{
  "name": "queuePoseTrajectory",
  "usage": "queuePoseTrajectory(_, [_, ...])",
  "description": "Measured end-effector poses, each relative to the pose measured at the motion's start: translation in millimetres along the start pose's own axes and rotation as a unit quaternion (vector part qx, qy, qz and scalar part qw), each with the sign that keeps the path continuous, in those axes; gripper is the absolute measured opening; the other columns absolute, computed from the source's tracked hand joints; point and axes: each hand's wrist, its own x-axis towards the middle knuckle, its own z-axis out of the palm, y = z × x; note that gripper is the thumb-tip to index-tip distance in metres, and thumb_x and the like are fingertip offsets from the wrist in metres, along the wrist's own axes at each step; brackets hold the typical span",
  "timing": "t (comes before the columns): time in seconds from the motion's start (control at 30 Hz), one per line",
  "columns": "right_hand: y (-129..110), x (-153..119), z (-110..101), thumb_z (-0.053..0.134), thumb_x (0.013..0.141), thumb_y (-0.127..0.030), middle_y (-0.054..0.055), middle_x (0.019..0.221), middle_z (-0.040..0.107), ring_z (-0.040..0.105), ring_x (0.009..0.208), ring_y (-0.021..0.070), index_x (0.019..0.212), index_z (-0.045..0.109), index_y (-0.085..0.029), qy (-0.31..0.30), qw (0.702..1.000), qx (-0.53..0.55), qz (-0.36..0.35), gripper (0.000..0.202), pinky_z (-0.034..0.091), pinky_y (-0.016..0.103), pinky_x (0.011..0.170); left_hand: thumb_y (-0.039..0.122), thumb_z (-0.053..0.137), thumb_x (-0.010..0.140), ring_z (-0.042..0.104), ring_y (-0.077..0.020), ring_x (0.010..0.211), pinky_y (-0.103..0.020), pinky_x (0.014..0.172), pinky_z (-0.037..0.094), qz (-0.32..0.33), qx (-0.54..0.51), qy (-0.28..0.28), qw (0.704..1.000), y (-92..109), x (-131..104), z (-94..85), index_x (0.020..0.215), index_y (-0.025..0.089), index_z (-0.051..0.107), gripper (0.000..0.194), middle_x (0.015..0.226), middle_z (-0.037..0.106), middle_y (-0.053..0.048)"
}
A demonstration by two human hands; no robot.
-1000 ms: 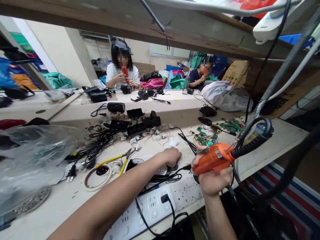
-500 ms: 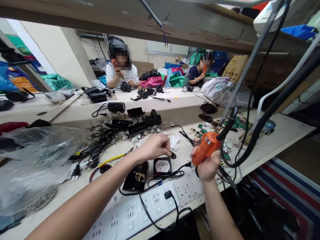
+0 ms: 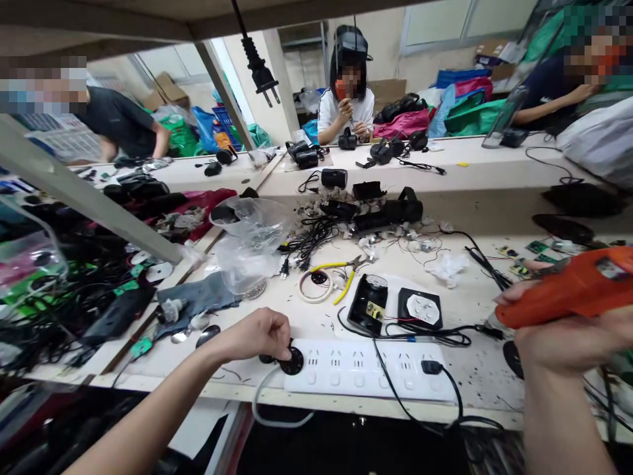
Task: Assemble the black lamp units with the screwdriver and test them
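My left hand is closed in a pinch on a black round disc with small holes, held over the left end of a white power strip. Another dark round piece lies partly hidden beside it. At the right, my right hand wraps round an orange electric screwdriver, its tip pointing left. Between my hands, behind the strip, stand an open black housing with a small circuit board in it and a black square part with a white plate, joined by thin wires.
Yellow-handled pliers and a roll of tape lie behind the housing. Black cords, plastic bags and loose parts crowd the bench. A plug hangs overhead. Several people work across the bench.
The view has swung left. My left hand has gone from beside the square part to the power strip's left end, holding a black disc. My right hand still grips the electric screwdriver.
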Motion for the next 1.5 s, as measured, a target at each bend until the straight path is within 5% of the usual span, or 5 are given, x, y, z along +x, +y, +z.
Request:
queuePoseTrajectory(0.37, [10, -5, -5, 0.033, 0.068, -0.075, 0.003, 0.059, 0.056, 0.048, 0.037, 0.0169, 0.081, 0.061, -0.019, -0.044, 0.993, -0.06, -0.09, 0.064, 0.036, 0.03, 0.033, 0.039, 0.07, 0.067, 0.044, -0.0123, 0.055, -0.023, 0.052, 0.031, 0.074, 0.129, 0.029, 0.988, -3, 23, -10.9, 0.078, 0.02, 0.062, 0.024, 0.056, 0.05, 0.005])
queuePoseTrajectory(0.57, [21, -9, 3, 0.029, 0.068, -0.081, 0.0, 0.045, 0.053, 0.047, 0.037, 0.0171, 0.084, 0.062, -0.016, -0.072, 0.993, -0.051, -0.073, 0.075, 0.037, 0.028, 0.035, 0.035, 0.062, 0.08, 0.056, -0.0166, 0.07, -0.026, 0.065, 0.04, 0.288, 0.257, 0.149, 0.91, 103, 63, 26.8, 0.078, 0.018, 0.067, 0.017, 0.074, 0.062, -0.002])
queuePoseTrajectory(0.83, [24, -6, 6, 0.031, 0.073, -0.08, -0.001, 0.047, 0.056, 0.05, 0.039, 0.0168, 0.086, 0.061, -0.016, -0.103, 0.99, -0.015, -0.092, 0.072, 0.04, 0.029, 0.04, 0.025, 0.077, 0.065, 0.061, -0.0217, 0.076, -0.027, 0.063, 0.043, 0.43, 0.389, 0.005, 0.815, 220, 156, 132.2, 0.083, 0.015, 0.074, 0.02, 0.078, 0.068, -0.006])
queuePoseTrajectory(1.1, [12, 1, -2, 0.031, 0.069, -0.084, 0.0, 0.047, 0.056, 0.05, 0.037, 0.0172, 0.085, 0.06, -0.015, -0.052, 0.992, -0.013, -0.113, 0.078, 0.037, 0.027, 0.036, 0.024, 0.07, 0.072, 0.062, -0.0173, 0.075, -0.024, 0.061, 0.041, 0.419, 0.445, -0.047, 0.79, 225, 177, 141.0, 0.08, 0.02, 0.074, 0.009, 0.078, 0.071, -0.002])
queuePoseTrajectory(1.5, [17, -10, -10, 0.033, 0.074, -0.078, 0.0, 0.048, 0.058, 0.051, 0.039, 0.0169, 0.089, 0.061, -0.016, -0.081, 0.991, -0.022, -0.104, 0.07, 0.038, 0.026, 0.038, 0.048, 0.079, 0.061, 0.059, -0.0286, 0.09, -0.031, 0.065, 0.043, 0.403, 0.521, -0.051, 0.75, 199, 137, 113.7, 0.093, 0.02, 0.069, 0.043, 0.089, 0.065, -0.009])
